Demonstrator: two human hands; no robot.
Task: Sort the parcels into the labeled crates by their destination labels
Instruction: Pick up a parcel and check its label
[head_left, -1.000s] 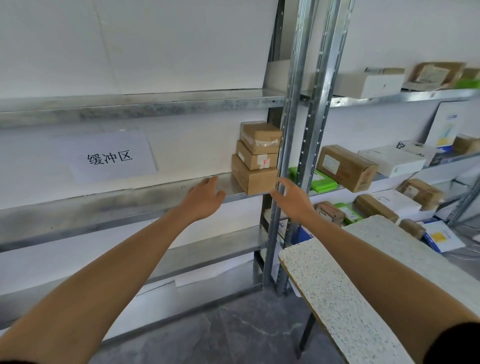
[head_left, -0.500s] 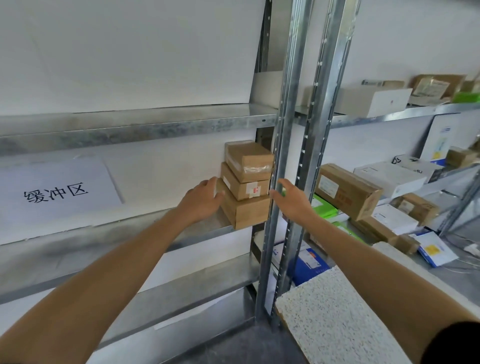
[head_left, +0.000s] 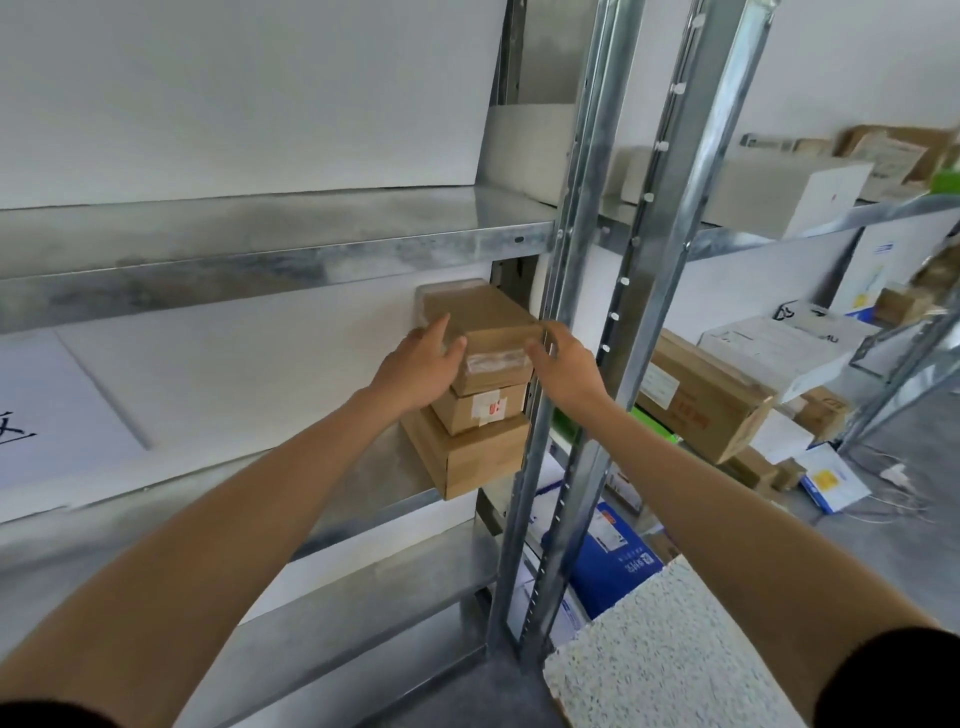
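Three brown cardboard parcels stand stacked on the middle metal shelf (head_left: 363, 499), against the steel upright (head_left: 566, 312). The top parcel (head_left: 483, 317) has clear tape over its front edge. My left hand (head_left: 421, 366) holds its left side, thumb on the front edge and fingers along the top. On the parcel's right front corner my right hand (head_left: 563, 364) grips, thumb on the front. Below sit the middle parcel (head_left: 480, 410), with a white and red label, and the larger bottom parcel (head_left: 470, 460).
A white sign with black characters (head_left: 47, 410) hangs at the left behind the shelf. The neighbouring rack at the right holds several brown and white boxes (head_left: 696, 400). A blue box (head_left: 613, 566) lies low down. A speckled white tabletop (head_left: 670, 654) is at bottom right.
I have stepped closer to the rack. Both hands rose from the bottom parcel's level and closed on the top parcel's two sides.
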